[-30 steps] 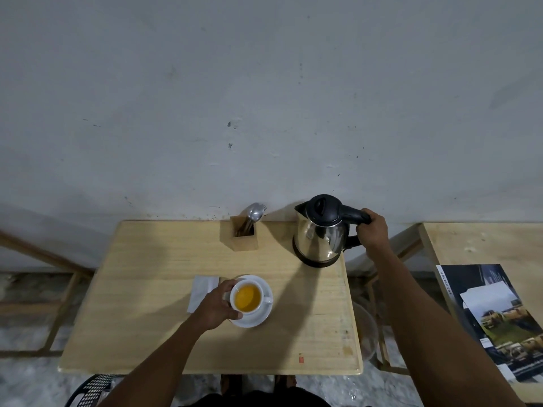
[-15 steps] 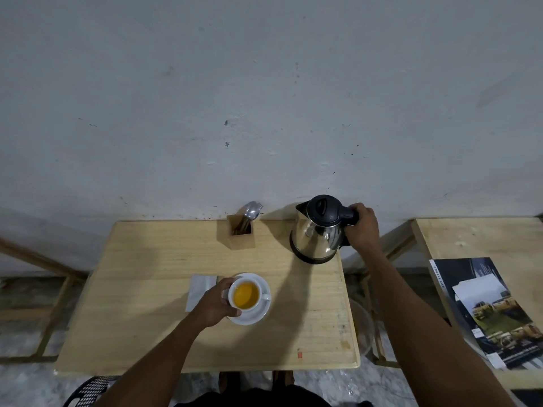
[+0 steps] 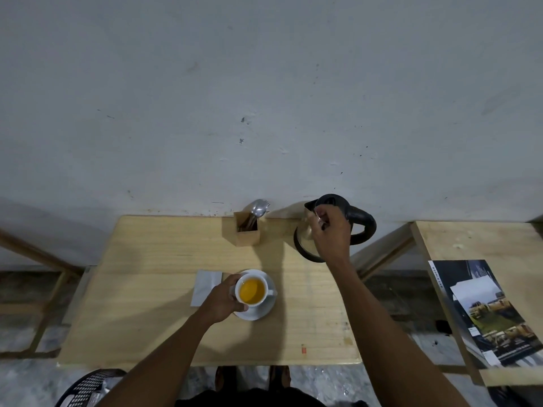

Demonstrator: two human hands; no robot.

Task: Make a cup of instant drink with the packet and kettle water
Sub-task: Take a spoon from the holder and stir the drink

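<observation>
A white cup [image 3: 252, 290] of orange-yellow drink sits on a white saucer [image 3: 263, 310] near the middle of the wooden table [image 3: 147, 289]. My left hand [image 3: 221, 298] grips the cup's left side. A white packet [image 3: 205, 285] lies flat just left of the saucer. The steel kettle with black lid and handle [image 3: 360, 219] stands at the table's back right corner. My right hand [image 3: 330, 232] hovers in front of the kettle body, off the handle, fingers loosely curled with nothing in them. It hides most of the kettle's front.
A small wooden holder [image 3: 247, 235] with spoons [image 3: 258, 208] stands at the back edge, left of the kettle. A second table [image 3: 458, 239] on the right carries a magazine [image 3: 484, 312]. A black mesh basket [image 3: 88, 387] sits on the floor at the lower left.
My right hand let go of the kettle handle and moved left across the kettle's front. The kettle stays on the table. My left hand keeps its hold on the cup.
</observation>
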